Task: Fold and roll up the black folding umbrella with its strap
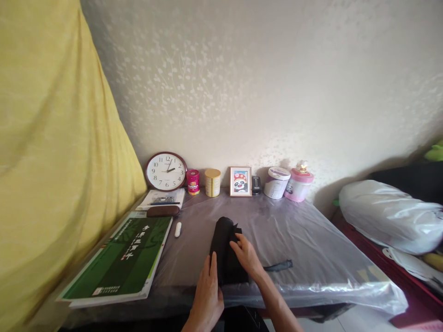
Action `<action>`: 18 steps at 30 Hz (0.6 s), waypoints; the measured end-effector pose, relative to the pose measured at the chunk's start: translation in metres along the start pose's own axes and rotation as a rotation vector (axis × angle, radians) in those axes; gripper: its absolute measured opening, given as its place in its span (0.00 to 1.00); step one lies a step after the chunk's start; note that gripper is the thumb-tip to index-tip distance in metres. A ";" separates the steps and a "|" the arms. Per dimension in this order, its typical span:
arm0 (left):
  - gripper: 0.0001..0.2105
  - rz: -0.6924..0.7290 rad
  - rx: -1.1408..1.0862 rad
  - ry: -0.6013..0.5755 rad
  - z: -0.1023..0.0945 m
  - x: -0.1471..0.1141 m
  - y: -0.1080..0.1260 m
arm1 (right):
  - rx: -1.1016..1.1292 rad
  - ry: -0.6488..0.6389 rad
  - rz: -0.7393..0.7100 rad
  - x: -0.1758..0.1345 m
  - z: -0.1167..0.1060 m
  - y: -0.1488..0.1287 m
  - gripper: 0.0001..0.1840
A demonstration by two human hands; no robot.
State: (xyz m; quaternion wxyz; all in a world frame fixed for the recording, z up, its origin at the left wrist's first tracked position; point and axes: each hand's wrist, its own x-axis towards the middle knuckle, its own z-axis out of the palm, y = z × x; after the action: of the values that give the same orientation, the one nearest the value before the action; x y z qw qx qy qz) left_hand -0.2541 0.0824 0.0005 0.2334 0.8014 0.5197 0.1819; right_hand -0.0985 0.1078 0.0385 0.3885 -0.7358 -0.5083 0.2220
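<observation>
A matte black roll (223, 235), which may be cloth or thin plastic, lies near the front edge of the table. Its loose flap (238, 272) spreads out on the right side. My left hand (207, 290) is closed around the near left side of the roll, with the fingers along it and the thumb mostly hidden. On the right, my right hand (246, 254) has bent fingers gripping the flap near its far edge. A crumpled dark strip (278, 266) lies on the table beyond my right wrist.
Green books (128, 258), a brown case (162, 211) and a small white object (177, 229) lie left. Along the wall stand a clock (166, 171), a pink tin (193, 181), a yellow-lidded can (212, 182), a picture frame (240, 181) and two tubs (276, 183). Plastic covers the table (311, 240).
</observation>
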 end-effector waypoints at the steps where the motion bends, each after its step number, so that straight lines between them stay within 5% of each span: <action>1: 0.38 0.003 0.010 0.001 0.000 0.000 0.000 | 0.006 -0.020 0.000 0.002 0.004 -0.007 0.21; 9: 0.35 0.033 0.042 0.001 -0.004 -0.001 -0.001 | -0.078 -0.037 -0.006 0.006 0.035 -0.034 0.19; 18: 0.32 0.023 -0.050 0.036 0.003 0.004 -0.014 | -0.151 -0.051 -0.036 0.006 0.043 -0.039 0.18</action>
State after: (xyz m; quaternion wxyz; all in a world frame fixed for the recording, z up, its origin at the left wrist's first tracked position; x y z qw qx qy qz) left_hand -0.2616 0.0902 -0.0099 0.2417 0.7978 0.5102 0.2118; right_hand -0.1503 0.1350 0.0445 0.3229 -0.7479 -0.5463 0.1948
